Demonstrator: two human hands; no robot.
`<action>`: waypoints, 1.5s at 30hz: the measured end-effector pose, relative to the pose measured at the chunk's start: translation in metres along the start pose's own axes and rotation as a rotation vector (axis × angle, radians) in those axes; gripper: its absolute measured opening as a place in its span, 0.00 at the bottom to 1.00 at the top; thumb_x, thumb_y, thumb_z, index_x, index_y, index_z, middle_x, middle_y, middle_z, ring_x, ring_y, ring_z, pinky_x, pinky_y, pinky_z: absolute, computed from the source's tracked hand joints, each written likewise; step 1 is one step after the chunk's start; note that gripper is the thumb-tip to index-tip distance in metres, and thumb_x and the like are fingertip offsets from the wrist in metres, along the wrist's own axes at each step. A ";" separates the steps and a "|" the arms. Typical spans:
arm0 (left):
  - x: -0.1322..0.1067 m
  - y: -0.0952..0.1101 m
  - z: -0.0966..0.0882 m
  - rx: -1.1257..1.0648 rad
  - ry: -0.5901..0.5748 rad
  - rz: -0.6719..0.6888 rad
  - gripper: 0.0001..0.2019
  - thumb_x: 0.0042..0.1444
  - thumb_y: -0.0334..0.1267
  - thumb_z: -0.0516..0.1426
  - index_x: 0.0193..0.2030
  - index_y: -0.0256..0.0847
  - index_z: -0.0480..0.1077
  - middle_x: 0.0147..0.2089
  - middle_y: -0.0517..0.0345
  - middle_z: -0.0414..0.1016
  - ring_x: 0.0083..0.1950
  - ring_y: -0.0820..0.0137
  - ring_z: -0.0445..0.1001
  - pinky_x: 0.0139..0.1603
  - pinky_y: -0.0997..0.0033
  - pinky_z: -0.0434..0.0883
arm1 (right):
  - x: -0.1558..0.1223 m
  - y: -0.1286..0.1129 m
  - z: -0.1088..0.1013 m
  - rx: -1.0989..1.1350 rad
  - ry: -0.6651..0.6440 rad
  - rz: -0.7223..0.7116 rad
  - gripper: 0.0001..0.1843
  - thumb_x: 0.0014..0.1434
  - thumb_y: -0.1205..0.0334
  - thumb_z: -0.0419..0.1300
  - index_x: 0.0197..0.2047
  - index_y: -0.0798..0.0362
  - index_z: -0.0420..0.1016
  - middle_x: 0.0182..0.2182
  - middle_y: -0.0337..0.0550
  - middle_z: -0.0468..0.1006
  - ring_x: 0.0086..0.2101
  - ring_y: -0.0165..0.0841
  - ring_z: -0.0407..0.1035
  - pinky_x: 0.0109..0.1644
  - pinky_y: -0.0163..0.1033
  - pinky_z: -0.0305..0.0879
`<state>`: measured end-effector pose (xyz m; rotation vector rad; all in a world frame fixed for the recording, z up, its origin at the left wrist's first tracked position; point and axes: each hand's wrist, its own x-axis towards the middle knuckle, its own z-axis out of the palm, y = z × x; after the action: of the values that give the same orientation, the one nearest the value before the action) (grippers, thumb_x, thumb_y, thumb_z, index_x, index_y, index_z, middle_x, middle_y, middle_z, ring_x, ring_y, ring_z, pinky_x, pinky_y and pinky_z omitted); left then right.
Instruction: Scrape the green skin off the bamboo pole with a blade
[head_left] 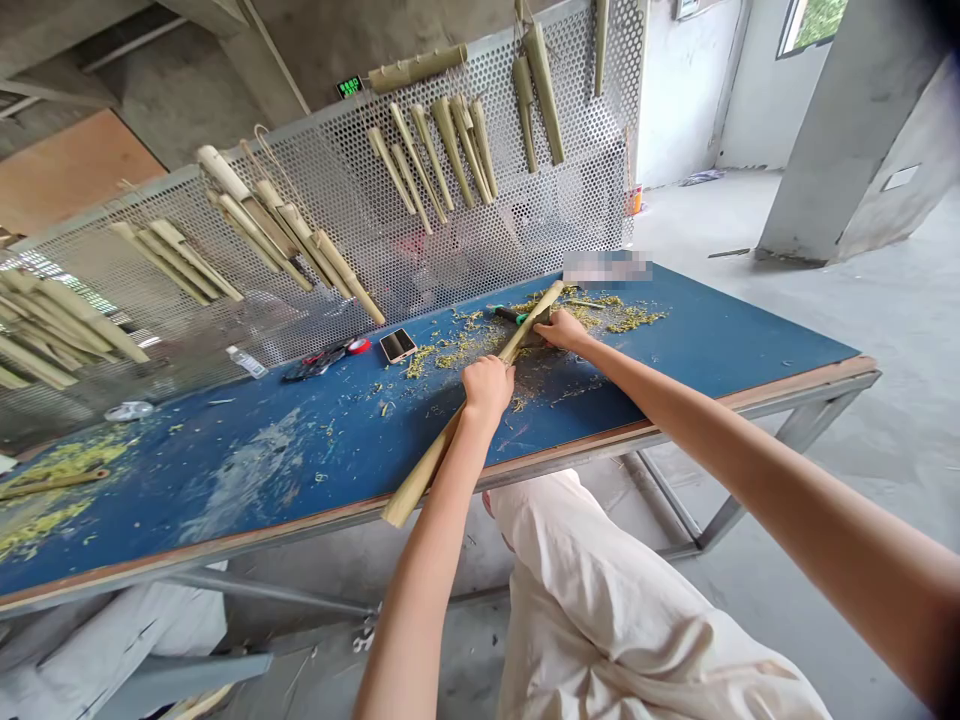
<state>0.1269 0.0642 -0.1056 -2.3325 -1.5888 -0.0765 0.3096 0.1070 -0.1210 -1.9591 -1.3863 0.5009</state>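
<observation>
A long, pale bamboo piece [421, 478] lies slantwise across the blue table, its near end jutting over the front edge. My left hand [487, 388] is closed around its middle. Close to the bamboo's far part, my right hand [562, 330] has its fingers bent and closed. Something dark shows at those fingertips, too small to name. Just left of the bamboo, opposite my right hand, is a black and green handle [510, 315]; the bamboo hides whether it joins what my right hand holds. Yellow-green shavings [634, 318] are scattered around the far end.
The blue table [750, 320] has a wood-edged front. A phone [397, 346], a red tape roll [358, 347] and a clear bottle [247, 362] are toward the back. Another bamboo piece [56, 485] lies among shavings at left. Bamboo pieces hang on the perforated metal panel [300, 150].
</observation>
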 end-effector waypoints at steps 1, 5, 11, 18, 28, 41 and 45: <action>0.000 0.000 0.000 0.003 0.004 0.005 0.25 0.72 0.48 0.49 0.54 0.23 0.72 0.50 0.32 0.78 0.50 0.53 0.80 0.44 0.64 0.73 | 0.000 0.000 0.001 0.001 0.003 0.001 0.18 0.65 0.58 0.57 0.24 0.54 0.71 0.21 0.45 0.73 0.27 0.34 0.70 0.35 0.35 0.66; 0.001 -0.001 0.002 0.007 0.012 0.013 0.25 0.72 0.47 0.48 0.54 0.22 0.72 0.50 0.32 0.78 0.50 0.53 0.80 0.44 0.64 0.73 | -0.004 -0.004 0.004 -0.019 0.045 0.032 0.18 0.65 0.58 0.56 0.24 0.53 0.71 0.22 0.46 0.74 0.29 0.35 0.71 0.36 0.35 0.67; 0.002 -0.001 0.004 0.010 0.008 0.013 0.24 0.72 0.47 0.48 0.54 0.23 0.72 0.50 0.31 0.78 0.51 0.53 0.79 0.45 0.65 0.72 | -0.011 -0.010 0.003 -0.020 0.030 0.017 0.17 0.65 0.58 0.57 0.24 0.54 0.71 0.25 0.47 0.75 0.28 0.35 0.71 0.34 0.36 0.67; 0.001 0.001 0.002 0.014 -0.014 0.011 0.25 0.72 0.47 0.48 0.55 0.23 0.72 0.50 0.30 0.77 0.50 0.53 0.79 0.45 0.65 0.73 | -0.018 -0.017 0.005 -0.030 -0.005 0.028 0.16 0.64 0.56 0.57 0.27 0.54 0.74 0.26 0.47 0.79 0.31 0.36 0.74 0.38 0.35 0.69; 0.000 0.002 0.002 0.006 -0.012 0.009 0.24 0.72 0.47 0.48 0.56 0.24 0.71 0.50 0.30 0.76 0.51 0.54 0.79 0.46 0.66 0.72 | -0.017 -0.017 0.007 -0.007 0.018 0.043 0.15 0.65 0.56 0.55 0.29 0.53 0.73 0.28 0.48 0.79 0.33 0.37 0.75 0.38 0.35 0.68; 0.001 0.002 0.001 0.011 -0.027 0.020 0.25 0.72 0.46 0.47 0.56 0.22 0.71 0.49 0.29 0.77 0.50 0.53 0.79 0.44 0.65 0.72 | -0.018 -0.017 0.014 0.054 0.024 0.040 0.16 0.66 0.55 0.54 0.30 0.53 0.73 0.27 0.48 0.78 0.32 0.37 0.74 0.38 0.36 0.69; 0.000 0.002 0.000 0.010 -0.023 0.022 0.25 0.72 0.46 0.47 0.56 0.22 0.71 0.50 0.29 0.76 0.51 0.52 0.79 0.45 0.66 0.71 | -0.019 -0.019 0.015 0.041 0.058 0.054 0.15 0.66 0.56 0.54 0.29 0.53 0.72 0.26 0.47 0.77 0.32 0.38 0.74 0.38 0.36 0.68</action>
<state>0.1292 0.0634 -0.1064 -2.3509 -1.5708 -0.0369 0.2800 0.0978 -0.1190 -1.9665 -1.2807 0.4892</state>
